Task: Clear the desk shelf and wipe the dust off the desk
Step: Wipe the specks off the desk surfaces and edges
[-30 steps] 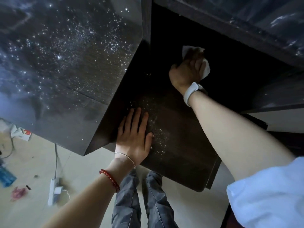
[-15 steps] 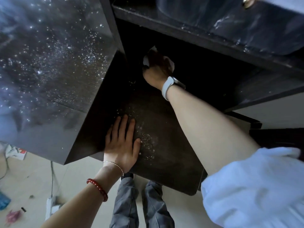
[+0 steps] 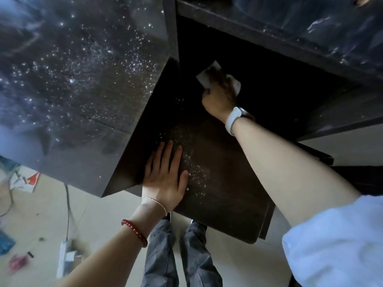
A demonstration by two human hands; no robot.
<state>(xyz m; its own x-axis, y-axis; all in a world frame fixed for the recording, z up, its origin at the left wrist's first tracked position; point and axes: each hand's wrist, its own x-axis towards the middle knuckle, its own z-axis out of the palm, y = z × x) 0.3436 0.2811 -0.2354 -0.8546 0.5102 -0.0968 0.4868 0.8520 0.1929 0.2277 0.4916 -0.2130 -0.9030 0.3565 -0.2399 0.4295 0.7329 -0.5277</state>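
Note:
A dark wooden desk shelf (image 3: 223, 183) lies under the glossy black desk top (image 3: 72, 79), which is speckled with white dust. My right hand (image 3: 219, 96) reaches deep into the shaded recess and presses a white wipe (image 3: 209, 73) flat on the shelf; the wipe shows past the fingers at the far left and right. My left hand (image 3: 165, 175) rests flat, fingers spread, on the shelf's front left part. A patch of white dust (image 3: 194, 168) lies just right of that hand.
An upper dark panel (image 3: 290, 23) overhangs the recess at the top right. On the beige floor to the left are a white power strip (image 3: 65, 257) with a cable, scraps of paper (image 3: 27, 179) and small litter. My legs stand below the shelf's front edge.
My right hand with the wipe slid left along the back of the shelf, then came a little back to the right. My left hand has stayed flat in the same place.

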